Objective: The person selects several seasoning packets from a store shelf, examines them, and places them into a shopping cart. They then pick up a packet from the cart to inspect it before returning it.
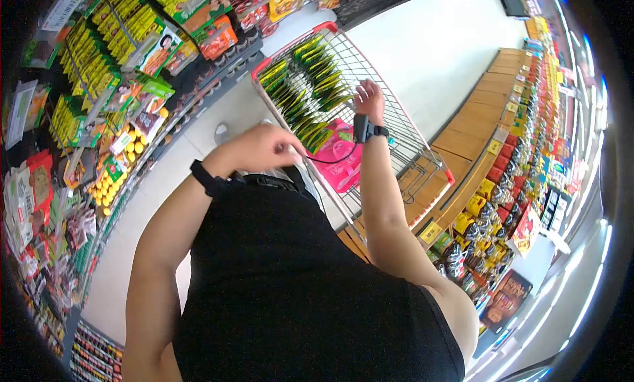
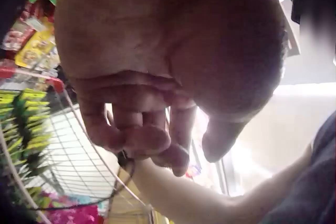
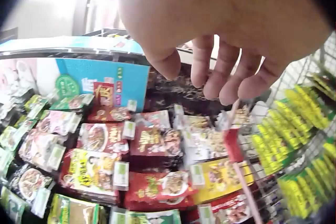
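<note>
My left hand (image 1: pixel 264 147) hovers in front of my waist, beside the near end of a shopping cart (image 1: pixel 413 121). In the left wrist view its palm faces the camera, fingers (image 2: pixel 134 137) loosely bent and nothing between them. Over the cart's basket hangs my right hand (image 1: pixel 370 99), raised and empty, its fingers (image 3: pixel 226 77) relaxed in the right wrist view. Rows of green and yellow snack packets (image 1: pixel 317 71) stand inside the cart. Nearer me, a bright pink bag (image 1: pixel 340 160) lies in it. A black cable (image 1: pixel 330 162) runs between the wrists.
Shelves with hanging yellow packets (image 1: pixel 82 65) and bagged snacks line the left. On the right, a long wooden-fronted display (image 1: pixel 462 121) carries more packaged goods. Beyond the cart, the right wrist view shows a rack of red and yellow food packs (image 3: pixel 157 187).
</note>
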`<state>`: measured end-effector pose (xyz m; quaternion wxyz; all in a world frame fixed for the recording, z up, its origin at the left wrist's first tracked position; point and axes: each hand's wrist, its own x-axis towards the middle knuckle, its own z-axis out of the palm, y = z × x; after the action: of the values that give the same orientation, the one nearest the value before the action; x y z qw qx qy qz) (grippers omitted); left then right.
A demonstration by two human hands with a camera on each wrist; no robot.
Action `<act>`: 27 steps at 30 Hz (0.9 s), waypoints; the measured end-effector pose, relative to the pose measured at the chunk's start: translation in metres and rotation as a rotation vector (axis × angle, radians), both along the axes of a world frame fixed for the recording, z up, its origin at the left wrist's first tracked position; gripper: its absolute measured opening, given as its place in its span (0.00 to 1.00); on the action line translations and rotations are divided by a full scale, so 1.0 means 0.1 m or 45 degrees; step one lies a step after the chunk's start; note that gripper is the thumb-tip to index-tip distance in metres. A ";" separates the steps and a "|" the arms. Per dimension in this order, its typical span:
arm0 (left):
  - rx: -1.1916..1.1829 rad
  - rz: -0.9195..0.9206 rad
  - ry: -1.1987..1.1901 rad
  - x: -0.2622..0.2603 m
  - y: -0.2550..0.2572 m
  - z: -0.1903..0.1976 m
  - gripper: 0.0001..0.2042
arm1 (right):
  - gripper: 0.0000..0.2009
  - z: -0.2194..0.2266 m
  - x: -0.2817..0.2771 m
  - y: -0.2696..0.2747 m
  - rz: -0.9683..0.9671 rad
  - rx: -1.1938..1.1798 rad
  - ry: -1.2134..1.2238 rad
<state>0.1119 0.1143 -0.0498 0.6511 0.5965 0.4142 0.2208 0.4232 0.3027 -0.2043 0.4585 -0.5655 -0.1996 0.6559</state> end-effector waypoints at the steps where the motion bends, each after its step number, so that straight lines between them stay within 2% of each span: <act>1: 0.053 -0.223 0.047 0.07 0.08 0.26 0.15 | 0.16 0.19 -0.14 0.10 0.020 0.064 -0.007; 3: 0.098 -0.535 0.064 0.24 0.11 0.54 0.23 | 0.16 0.46 -0.39 0.27 0.112 0.341 -0.039; 5: 0.487 -0.567 0.044 0.49 -0.05 0.32 0.27 | 0.14 0.84 -0.66 0.41 0.027 0.337 0.078; 6: 0.681 -0.582 0.035 0.52 -0.06 0.39 0.30 | 0.13 1.00 -0.78 0.47 -0.012 0.334 0.141; 9: 0.674 -0.702 0.331 0.44 -0.03 0.57 0.33 | 0.13 1.32 -0.99 0.52 0.014 0.423 0.141; 13: 0.516 -0.749 0.258 0.24 -0.04 0.82 0.38 | 0.13 1.52 -1.12 0.44 -0.019 0.483 0.119; 16: 0.720 -0.783 0.141 0.18 -0.15 0.75 0.39 | 0.15 1.43 -1.14 0.50 -0.077 0.414 0.119; 19: 0.734 -0.777 0.134 0.13 -0.22 0.69 0.40 | 0.14 1.45 -1.30 0.48 -0.119 0.395 0.163; 23: 0.746 -0.731 0.145 -0.02 -0.31 0.66 0.40 | 0.12 1.48 -1.59 0.46 -0.080 0.469 0.215; 27: 0.738 -0.745 0.293 -0.19 -0.44 0.73 0.41 | 0.10 1.67 -1.99 0.42 -0.045 0.459 0.253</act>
<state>0.0928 0.0698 0.0234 0.4413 0.8679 0.2183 0.0661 0.2242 0.3446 -0.0378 0.5813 -0.4101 -0.2574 0.6539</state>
